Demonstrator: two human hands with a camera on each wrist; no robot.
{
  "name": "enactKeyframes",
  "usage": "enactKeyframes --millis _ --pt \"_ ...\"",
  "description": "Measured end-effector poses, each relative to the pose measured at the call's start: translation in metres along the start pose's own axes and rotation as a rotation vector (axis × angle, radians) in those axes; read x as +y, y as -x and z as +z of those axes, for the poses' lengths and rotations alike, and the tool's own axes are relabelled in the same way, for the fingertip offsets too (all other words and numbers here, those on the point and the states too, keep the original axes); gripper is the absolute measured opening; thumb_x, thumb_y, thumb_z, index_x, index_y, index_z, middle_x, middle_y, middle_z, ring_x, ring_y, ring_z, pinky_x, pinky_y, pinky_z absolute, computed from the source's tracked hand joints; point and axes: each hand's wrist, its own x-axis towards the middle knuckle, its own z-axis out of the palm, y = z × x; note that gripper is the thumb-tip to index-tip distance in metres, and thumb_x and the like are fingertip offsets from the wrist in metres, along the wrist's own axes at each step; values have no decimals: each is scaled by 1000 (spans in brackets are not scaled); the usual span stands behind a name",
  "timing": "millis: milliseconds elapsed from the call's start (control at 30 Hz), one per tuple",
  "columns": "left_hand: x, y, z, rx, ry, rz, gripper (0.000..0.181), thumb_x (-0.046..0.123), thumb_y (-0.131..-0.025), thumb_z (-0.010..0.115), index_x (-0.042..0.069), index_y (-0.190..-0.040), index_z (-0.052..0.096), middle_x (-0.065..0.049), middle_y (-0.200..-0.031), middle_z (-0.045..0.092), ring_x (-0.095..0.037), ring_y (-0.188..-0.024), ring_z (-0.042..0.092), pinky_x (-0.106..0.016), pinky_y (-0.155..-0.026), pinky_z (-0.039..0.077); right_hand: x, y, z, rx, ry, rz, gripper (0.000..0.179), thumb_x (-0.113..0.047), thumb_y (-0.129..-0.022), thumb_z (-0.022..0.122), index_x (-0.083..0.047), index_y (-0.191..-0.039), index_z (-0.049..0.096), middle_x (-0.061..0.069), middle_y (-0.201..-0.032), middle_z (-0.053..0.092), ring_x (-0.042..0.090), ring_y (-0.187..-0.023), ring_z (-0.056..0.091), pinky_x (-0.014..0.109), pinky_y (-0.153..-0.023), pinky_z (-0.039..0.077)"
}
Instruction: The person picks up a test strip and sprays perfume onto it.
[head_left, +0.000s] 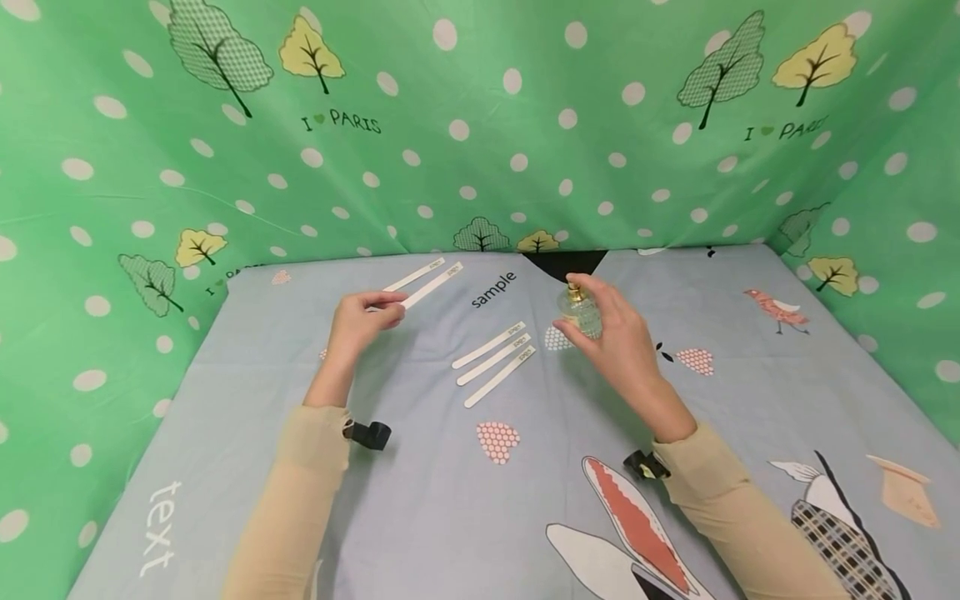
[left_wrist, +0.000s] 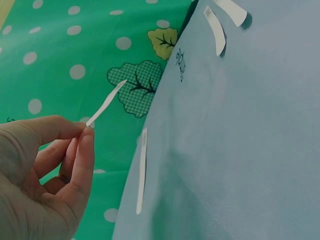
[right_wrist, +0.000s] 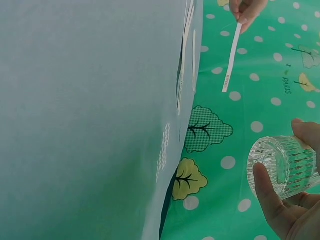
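My left hand (head_left: 363, 321) pinches a white perfume test strip (left_wrist: 106, 104) by one end between thumb and fingertips, raised above the cloth. A second strip (left_wrist: 142, 172) lies on the cloth close to that hand. In my right hand (head_left: 618, 337) is a clear, ribbed glass perfume bottle (head_left: 579, 312) with a gold spray top. The forefinger is at the top of the bottle and the thumb at its lower part; the bottle is off the table, left of the palm. Three more strips (head_left: 495, 358) lie side by side between the hands, small print at their far ends.
A grey-blue printed cloth (head_left: 420, 500) covers the table, with hearts, a rabbit and lettering on it. Green dotted fabric (head_left: 465, 167) hangs behind and at both sides. Black wrist cameras (head_left: 369, 434) sit on both of the person's sleeves.
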Motion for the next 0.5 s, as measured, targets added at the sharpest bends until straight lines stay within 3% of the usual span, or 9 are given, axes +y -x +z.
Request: enactKeyframes --millis 500 --pt "-13 -21 2 4 -36 -70 31 10 -88 67 2 -117 73 -20 -110 71 5 -64 64 -11 -66 54 6 0 3 -5 -6 8 67 -24 -83 82 -18 -141 49 13 -129 63 32 -116 63 50 -84 57"
